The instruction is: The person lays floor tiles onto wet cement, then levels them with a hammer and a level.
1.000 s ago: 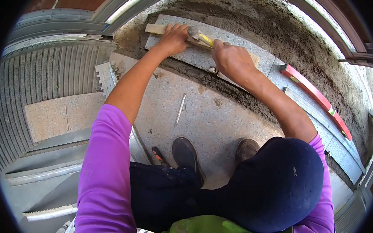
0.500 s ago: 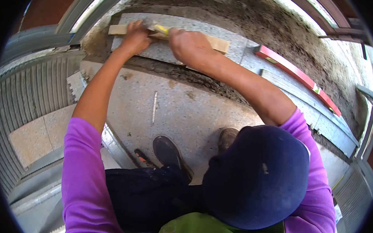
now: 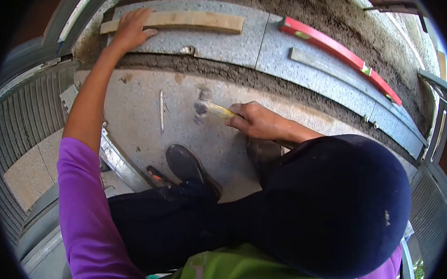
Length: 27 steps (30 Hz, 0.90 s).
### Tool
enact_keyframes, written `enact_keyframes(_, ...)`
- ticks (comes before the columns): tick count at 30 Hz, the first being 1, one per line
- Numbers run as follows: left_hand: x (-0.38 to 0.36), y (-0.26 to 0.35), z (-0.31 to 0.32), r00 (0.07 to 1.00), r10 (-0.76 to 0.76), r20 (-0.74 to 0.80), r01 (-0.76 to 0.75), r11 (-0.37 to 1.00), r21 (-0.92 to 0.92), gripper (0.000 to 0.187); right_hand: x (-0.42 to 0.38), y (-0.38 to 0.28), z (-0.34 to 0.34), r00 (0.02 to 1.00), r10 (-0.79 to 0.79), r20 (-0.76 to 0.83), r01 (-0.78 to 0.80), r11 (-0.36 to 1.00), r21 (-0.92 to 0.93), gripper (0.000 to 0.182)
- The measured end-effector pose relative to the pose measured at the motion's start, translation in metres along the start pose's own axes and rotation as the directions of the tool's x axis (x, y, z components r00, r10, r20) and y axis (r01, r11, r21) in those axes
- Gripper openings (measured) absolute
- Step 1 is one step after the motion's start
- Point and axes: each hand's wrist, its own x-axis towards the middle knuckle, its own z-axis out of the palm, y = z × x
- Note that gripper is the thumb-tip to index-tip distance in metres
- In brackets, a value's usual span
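Observation:
My left hand (image 3: 132, 29) lies across a wooden batten (image 3: 194, 21), its fingers over the far edge and its thumb on the near side. Beneath the batten is a speckled grey tile (image 3: 223, 47), with a small metal clip (image 3: 188, 51) at its front edge. My right hand (image 3: 257, 120) is closed round the yellow handle of a hammer (image 3: 217, 110). Motion smears the hammer's head, which hangs over the lower floor slab, apart from the batten.
A red spirit level (image 3: 334, 47) and a grey metal bar (image 3: 328, 69) lie on the tiles to the right. Wet mortar (image 3: 222, 74) borders the row. A white stick (image 3: 161, 110) and an orange-and-black tool (image 3: 157, 175) lie near my shoes (image 3: 187, 163).
My right hand has drawn the hammer back from the batten, down towards my body. My left hand stays on the batten. The camera view has shifted.

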Motion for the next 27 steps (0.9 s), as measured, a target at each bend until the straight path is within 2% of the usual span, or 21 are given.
enact_keyframes(2,-0.004,0.012,-0.014,0.998,-0.003,-0.063,0.004,1.000,0.008,0.080,-0.008,0.025,0.015,0.997,0.039,0.060,-0.040,0.999,0.013,0.030)
enact_keyframes(5,-0.022,0.023,-0.028,0.960,-0.056,-0.276,0.032,0.995,-0.093,0.074,-0.014,0.035,0.028,0.990,0.114,0.082,-0.111,0.993,-0.035,0.032)
enact_keyframes(8,-0.048,0.017,-0.020,0.904,-0.221,-0.365,0.183,0.973,-0.138,0.061,-0.012,0.021,0.031,0.963,0.266,0.038,-0.233,0.899,-0.371,0.035)
enact_keyframes(11,-0.069,0.013,-0.013,0.956,-0.268,-0.124,0.248,0.956,-0.155,0.047,-0.016,0.000,0.017,0.970,0.226,0.090,-0.125,0.779,-0.614,0.039)
enact_keyframes(14,-0.086,0.024,0.013,0.966,-0.194,-0.173,0.165,0.971,-0.171,0.042,-0.014,0.004,0.000,0.991,0.127,-0.051,-0.124,0.670,-0.732,0.037)
enact_keyframes(15,-0.091,0.028,0.018,0.971,-0.148,-0.186,0.114,0.976,-0.185,0.043,-0.019,0.007,-0.011,0.986,-0.010,-0.169,-0.120,0.666,-0.737,0.031)
enact_keyframes(17,-0.097,0.038,0.019,0.972,-0.055,-0.230,0.006,0.979,-0.205,0.043,-0.012,0.029,-0.028,0.886,-0.221,-0.407,-0.185,0.637,-0.748,0.025)
enact_keyframes(20,-0.096,0.041,0.014,0.982,-0.115,-0.147,0.093,0.985,-0.148,0.045,-0.017,0.039,-0.065,0.777,-0.267,-0.570,-0.339,0.586,-0.736,0.019)
enact_keyframes(21,-0.094,0.039,0.012,0.982,-0.122,-0.142,0.096,0.979,-0.177,0.044,-0.023,0.051,-0.083,0.665,-0.411,-0.623,-0.321,0.596,-0.736,0.021)
enact_keyframes(22,-0.092,0.036,0.009,0.983,-0.128,-0.134,0.099,0.973,-0.207,0.043,-0.037,0.044,-0.110,0.610,-0.585,-0.535,-0.323,0.432,-0.842,0.020)
enact_keyframes(23,-0.090,0.035,0.006,0.983,-0.134,-0.126,0.101,0.966,-0.238,0.042,-0.044,0.056,-0.130,0.513,-0.485,-0.708,-0.435,0.564,-0.702,0.017)
enact_keyframes(24,-0.088,0.037,0.001,0.977,-0.156,-0.144,0.127,0.973,-0.192,0.038,-0.058,0.057,-0.154,0.511,-0.549,-0.662,-0.509,0.427,-0.747,0.015)
enact_keyframes(25,-0.086,0.041,-0.006,0.970,-0.178,-0.163,0.155,0.977,-0.147,0.034,-0.073,0.051,-0.169,0.559,-0.563,-0.609,-0.511,0.345,-0.788,0.018)
enact_keyframes(26,-0.084,0.045,-0.014,0.962,-0.200,-0.183,0.184,0.978,-0.101,0.030,-0.084,0.058,-0.180,0.541,-0.561,-0.627,-0.509,0.375,-0.775,0.018)
enact_keyframes(27,-0.081,0.052,-0.025,0.958,-0.157,-0.239,0.137,0.986,-0.097,0.025,-0.093,0.064,-0.188,0.521,-0.557,-0.647,-0.508,0.407,-0.759,0.019)
